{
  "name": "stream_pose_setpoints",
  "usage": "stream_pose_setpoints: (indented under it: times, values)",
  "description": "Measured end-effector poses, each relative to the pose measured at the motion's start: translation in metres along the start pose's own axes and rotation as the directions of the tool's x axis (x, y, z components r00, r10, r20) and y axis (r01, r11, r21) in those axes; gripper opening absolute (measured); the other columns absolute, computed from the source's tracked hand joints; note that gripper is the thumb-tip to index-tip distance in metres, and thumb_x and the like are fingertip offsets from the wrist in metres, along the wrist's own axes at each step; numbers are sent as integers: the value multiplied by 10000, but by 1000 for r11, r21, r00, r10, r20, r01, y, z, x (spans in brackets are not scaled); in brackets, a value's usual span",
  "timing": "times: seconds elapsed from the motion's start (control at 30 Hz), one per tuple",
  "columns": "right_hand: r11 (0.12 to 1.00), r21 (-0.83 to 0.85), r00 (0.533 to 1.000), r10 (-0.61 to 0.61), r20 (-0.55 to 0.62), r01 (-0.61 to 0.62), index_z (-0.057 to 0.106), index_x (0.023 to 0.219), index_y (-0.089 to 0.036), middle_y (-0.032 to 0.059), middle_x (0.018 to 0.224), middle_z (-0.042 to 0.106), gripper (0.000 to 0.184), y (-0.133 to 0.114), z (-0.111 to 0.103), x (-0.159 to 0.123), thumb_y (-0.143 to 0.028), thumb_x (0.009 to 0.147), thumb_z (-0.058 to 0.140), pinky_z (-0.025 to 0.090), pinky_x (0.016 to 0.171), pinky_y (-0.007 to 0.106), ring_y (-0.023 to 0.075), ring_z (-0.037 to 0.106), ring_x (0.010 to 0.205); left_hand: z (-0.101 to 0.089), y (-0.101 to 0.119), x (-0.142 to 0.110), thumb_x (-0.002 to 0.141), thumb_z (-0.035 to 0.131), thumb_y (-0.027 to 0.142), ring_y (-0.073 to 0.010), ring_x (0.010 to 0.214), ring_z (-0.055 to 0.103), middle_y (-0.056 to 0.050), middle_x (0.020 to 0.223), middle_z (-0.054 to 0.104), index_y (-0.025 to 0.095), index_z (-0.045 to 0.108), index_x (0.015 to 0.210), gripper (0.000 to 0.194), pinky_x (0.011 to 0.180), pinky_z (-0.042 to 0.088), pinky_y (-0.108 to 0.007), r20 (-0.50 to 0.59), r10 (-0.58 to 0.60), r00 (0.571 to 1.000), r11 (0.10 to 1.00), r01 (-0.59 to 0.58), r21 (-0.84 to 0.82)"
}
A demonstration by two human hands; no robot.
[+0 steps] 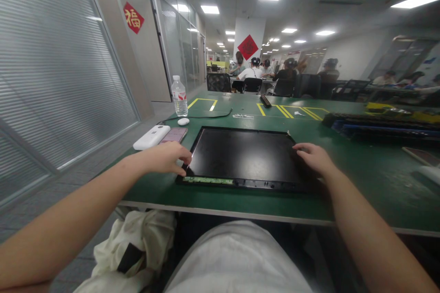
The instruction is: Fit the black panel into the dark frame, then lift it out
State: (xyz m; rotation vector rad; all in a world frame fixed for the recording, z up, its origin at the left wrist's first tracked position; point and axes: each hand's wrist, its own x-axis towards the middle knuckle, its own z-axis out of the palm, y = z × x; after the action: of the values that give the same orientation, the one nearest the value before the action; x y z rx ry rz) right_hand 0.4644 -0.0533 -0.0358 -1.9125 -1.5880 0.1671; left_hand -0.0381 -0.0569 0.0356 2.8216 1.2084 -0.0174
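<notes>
A black flat display panel [240, 153] in a dark frame lies on the green table, with a strip of green circuit board [208, 180] along the left part of its near edge. My left hand [172, 157] grips the panel's left edge near the front corner, thumb and fingers curled about the rim. On the opposite side my right hand [313, 157] holds the right edge, its fingertips over the frame. The underside of the panel and part of the right thumb are hidden.
Left of the panel are a white power bank [151, 137], a phone [174, 135], a small white case [183, 121] and a water bottle [179, 96]. Dark strips [378, 125] are piled at right. A small black bar [265, 101] lies far back. People sit beyond the table.
</notes>
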Motion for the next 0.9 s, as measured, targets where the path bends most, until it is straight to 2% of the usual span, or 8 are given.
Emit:
stream_pose_setpoints:
  times: [0.1, 0.3, 0.57, 0.9]
  values:
    - [995, -68, 997, 63, -50, -67, 797, 904, -244, 70, 988, 763, 258, 7, -1, 3, -251, 734, 603, 529, 861, 380, 271, 695, 913, 0, 2, 2, 752, 766, 306, -254, 836, 690, -56, 896, 763, 227, 736, 860, 137, 741, 467, -334, 69, -17, 997, 999, 15, 30]
    - [979, -117, 986, 166, -9, -166, 805, 872, -246, 67, 875, 772, 252, 16, -1, 5, -235, 733, 595, 533, 737, 356, 259, 700, 793, 2, 6, 1, 801, 721, 321, -240, 841, 685, -48, 889, 749, 245, 724, 838, 85, 755, 462, -321, 60, 10, 998, 999, -13, 45]
    - [956, -226, 980, 199, 21, -189, 812, 1033, -198, 85, 986, 779, 354, 10, 0, 5, -182, 742, 612, 530, 811, 304, 254, 713, 930, 1, 11, 1, 813, 687, 257, -224, 807, 661, -44, 815, 703, 224, 662, 781, 52, 709, 438, -292, 81, 34, 996, 996, -41, 79]
    - [943, -233, 959, 267, 93, -239, 814, 1045, -198, 93, 1066, 765, 371, 4, -1, 5, -120, 757, 593, 508, 881, 313, 263, 693, 1010, 3, 7, 1, 794, 688, 260, -235, 777, 636, -37, 749, 654, 222, 624, 719, 105, 702, 413, -316, 50, 50, 998, 999, -51, 20]
